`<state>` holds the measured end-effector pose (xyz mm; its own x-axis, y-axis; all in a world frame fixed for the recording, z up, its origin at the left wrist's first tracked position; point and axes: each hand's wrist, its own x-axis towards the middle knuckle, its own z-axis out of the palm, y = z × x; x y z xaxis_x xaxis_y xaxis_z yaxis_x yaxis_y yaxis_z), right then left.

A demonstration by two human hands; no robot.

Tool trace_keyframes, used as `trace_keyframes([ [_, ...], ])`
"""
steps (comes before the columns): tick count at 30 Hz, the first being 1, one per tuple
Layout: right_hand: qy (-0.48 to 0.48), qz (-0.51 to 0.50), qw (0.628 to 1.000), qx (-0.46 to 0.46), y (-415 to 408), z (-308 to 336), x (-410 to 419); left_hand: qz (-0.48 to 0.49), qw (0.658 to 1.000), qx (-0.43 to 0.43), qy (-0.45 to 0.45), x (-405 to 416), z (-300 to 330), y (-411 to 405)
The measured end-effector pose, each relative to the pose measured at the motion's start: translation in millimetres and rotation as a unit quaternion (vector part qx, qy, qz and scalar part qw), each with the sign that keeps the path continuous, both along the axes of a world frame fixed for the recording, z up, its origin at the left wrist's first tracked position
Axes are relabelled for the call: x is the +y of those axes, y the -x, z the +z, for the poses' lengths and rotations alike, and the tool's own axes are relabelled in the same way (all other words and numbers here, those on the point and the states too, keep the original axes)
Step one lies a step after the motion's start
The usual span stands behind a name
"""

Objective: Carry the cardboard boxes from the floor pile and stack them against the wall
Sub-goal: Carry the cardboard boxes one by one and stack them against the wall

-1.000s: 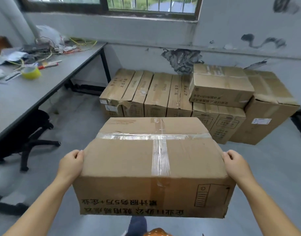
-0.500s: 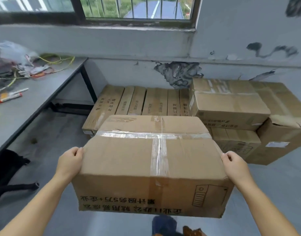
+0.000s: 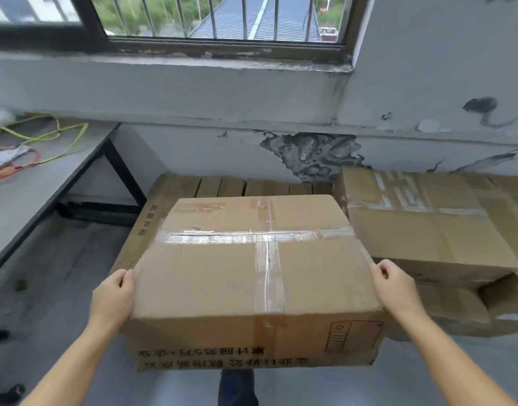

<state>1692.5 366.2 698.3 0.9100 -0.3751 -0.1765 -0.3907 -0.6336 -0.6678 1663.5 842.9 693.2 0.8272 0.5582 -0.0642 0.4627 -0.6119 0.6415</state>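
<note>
Gripping box [image 3: 222, 276] sides: left hand [image 3: 112, 294], right hand [image 3: 396, 287].

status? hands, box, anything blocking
Left hand and right hand grip carried box by its sides. Box held above low row at wall. Stacked box close on right.

Showing two bare forearms, left hand [image 3: 112, 297] and right hand [image 3: 396, 288] ungloved, sleeveless to frame edge; wearing dark trousers [image 3: 237, 388].
</note>
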Motion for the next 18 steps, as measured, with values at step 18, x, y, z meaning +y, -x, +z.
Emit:
trace_keyframes([
  [18, 0.101, -0.071, 0.991, 0.044, -235, -133, -15, -0.083, 0.995, -0.003, 0.047, -36, -131, -308],
])
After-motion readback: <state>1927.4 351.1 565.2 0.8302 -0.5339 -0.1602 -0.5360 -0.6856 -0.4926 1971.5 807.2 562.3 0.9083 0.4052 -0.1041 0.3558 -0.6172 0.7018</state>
